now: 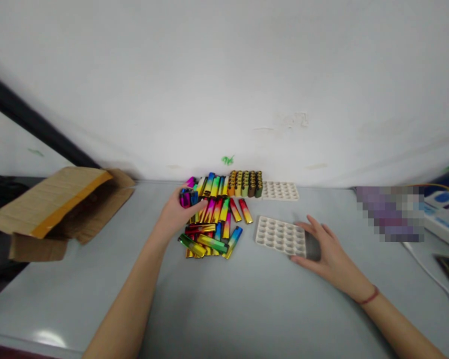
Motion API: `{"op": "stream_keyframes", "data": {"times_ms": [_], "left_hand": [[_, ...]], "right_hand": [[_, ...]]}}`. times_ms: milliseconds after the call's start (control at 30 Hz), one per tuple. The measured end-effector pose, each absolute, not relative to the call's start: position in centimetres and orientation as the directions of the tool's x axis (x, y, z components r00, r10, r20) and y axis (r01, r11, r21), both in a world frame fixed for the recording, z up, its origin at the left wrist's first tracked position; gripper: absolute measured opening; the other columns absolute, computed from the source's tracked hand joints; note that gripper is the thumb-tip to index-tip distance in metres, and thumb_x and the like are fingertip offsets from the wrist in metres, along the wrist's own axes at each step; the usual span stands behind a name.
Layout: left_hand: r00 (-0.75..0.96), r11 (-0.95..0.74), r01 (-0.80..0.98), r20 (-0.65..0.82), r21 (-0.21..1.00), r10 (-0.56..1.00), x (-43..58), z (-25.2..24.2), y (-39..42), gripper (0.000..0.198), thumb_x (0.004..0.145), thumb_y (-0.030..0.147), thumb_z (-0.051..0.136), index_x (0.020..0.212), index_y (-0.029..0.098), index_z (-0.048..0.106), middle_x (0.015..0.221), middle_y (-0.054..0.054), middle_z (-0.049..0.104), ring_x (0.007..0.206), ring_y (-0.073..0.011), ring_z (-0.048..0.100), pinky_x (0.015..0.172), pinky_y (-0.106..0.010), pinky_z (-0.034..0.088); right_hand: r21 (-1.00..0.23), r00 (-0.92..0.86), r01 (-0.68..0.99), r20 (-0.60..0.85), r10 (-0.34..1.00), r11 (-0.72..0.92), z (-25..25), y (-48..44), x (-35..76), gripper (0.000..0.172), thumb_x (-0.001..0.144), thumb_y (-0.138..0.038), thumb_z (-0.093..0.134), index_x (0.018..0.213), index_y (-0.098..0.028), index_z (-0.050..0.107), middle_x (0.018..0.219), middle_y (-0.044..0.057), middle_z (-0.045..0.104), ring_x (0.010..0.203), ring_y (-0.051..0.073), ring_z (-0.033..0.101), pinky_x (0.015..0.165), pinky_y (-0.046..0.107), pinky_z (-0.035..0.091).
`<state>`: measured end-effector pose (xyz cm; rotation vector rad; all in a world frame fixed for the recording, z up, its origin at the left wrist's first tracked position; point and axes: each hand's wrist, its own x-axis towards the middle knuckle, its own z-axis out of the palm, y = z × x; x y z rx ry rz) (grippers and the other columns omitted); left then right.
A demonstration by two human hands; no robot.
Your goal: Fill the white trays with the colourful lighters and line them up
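Note:
A heap of shiny rainbow-coloured lighters (pixel 213 224) lies in the middle of the grey table. My left hand (pixel 177 212) is closed around a small bunch of lighters (pixel 187 197) at the heap's left edge. My right hand (pixel 325 247) grips the right end of an empty white tray with round holes (pixel 279 235), thumb under its near edge and fingers over its far side. Behind the heap, a second white tray (pixel 280 190) holds several lighters standing upright (pixel 245 183) in its left part.
An open cardboard box (pixel 60 209) lies on its side at the table's left. A white device with blue parts (pixel 443 214) and a white cable (pixel 430 274) sit at the right edge. A white wall (pixel 224 89) rises right behind the trays.

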<state>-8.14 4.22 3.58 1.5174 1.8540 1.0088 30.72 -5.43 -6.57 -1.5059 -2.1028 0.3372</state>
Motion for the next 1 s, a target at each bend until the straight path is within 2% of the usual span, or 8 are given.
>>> {"op": "stream_keyframes", "data": {"times_ms": [267, 400, 567, 767, 900, 1000], "left_hand": [[-0.145, 0.089, 0.724, 0.024, 0.684, 0.989, -8.5, 2.1, 4.5, 0.077, 0.062, 0.070, 0.078, 0.117, 0.018, 0.065, 0.099, -0.007, 0.075, 0.097, -0.0318, 0.072, 0.089, -0.043, 0.060], [-0.128, 0.086, 0.772, 0.022, 0.630, 0.991, -8.1, 1.6, 4.6, 0.073, 0.066, 0.068, 0.077, 0.118, 0.019, 0.064, 0.101, -0.007, 0.075, 0.097, -0.0315, 0.072, 0.088, -0.042, 0.059], [-0.160, 0.113, 0.825, 0.037, 0.553, 0.986, -6.8, 1.5, 4.3, 0.074, 0.073, 0.062, 0.078, 0.130, 0.019, 0.060, 0.111, -0.011, 0.075, 0.104, -0.0340, 0.073, 0.093, -0.046, 0.058], [-0.164, 0.064, 0.869, 0.163, 0.491, 0.973, -5.7, -0.2, 4.2, 0.065, 0.084, 0.048, 0.074, 0.138, 0.017, 0.056, 0.126, -0.016, 0.073, 0.118, -0.0352, 0.070, 0.101, -0.047, 0.055], [-0.105, -0.027, 0.917, 0.307, 0.397, 0.946, -5.9, -1.9, 4.5, 0.067, 0.085, 0.049, 0.072, 0.140, 0.012, 0.056, 0.134, -0.021, 0.069, 0.123, -0.0380, 0.065, 0.108, -0.052, 0.050], [-0.113, -0.004, 0.946, 0.344, 0.324, 0.932, -6.0, -2.6, 4.5, 0.069, 0.087, 0.053, 0.068, 0.141, 0.011, 0.057, 0.134, -0.022, 0.068, 0.124, -0.0402, 0.063, 0.108, -0.056, 0.048]], "right_hand": [[-0.462, -0.245, 0.815, 0.271, 0.931, 0.349, -6.5, -5.5, 30.8, 0.098, 0.091, -0.049, 0.069, 0.165, -0.025, 0.010, 0.145, 0.017, 0.066, 0.138, 0.038, 0.059, 0.120, 0.068, 0.032], [-0.457, -0.246, 0.817, 0.275, 0.929, 0.352, -6.6, -5.5, 30.8, 0.099, 0.091, -0.049, 0.069, 0.165, -0.025, 0.009, 0.144, 0.017, 0.066, 0.138, 0.038, 0.059, 0.120, 0.068, 0.031], [-0.451, -0.241, 0.822, 0.280, 0.929, 0.349, -6.6, -5.5, 30.7, 0.099, 0.090, -0.048, 0.069, 0.166, -0.025, 0.008, 0.144, 0.017, 0.067, 0.135, 0.037, 0.062, 0.120, 0.067, 0.032], [-0.458, -0.247, 0.815, 0.280, 0.928, 0.356, -6.5, -5.6, 30.7, 0.099, 0.091, -0.048, 0.069, 0.166, -0.025, 0.008, 0.144, 0.017, 0.067, 0.134, 0.037, 0.063, 0.120, 0.067, 0.031], [-0.459, -0.252, 0.811, 0.284, 0.925, 0.362, -6.5, -5.6, 30.7, 0.098, 0.092, -0.049, 0.067, 0.166, -0.026, 0.007, 0.144, 0.017, 0.067, 0.134, 0.037, 0.063, 0.119, 0.067, 0.032], [-0.456, -0.254, 0.813, 0.283, 0.925, 0.362, -6.5, -5.6, 30.6, 0.098, 0.093, -0.050, 0.066, 0.166, -0.026, 0.006, 0.144, 0.017, 0.066, 0.134, 0.037, 0.063, 0.119, 0.067, 0.032]]}}
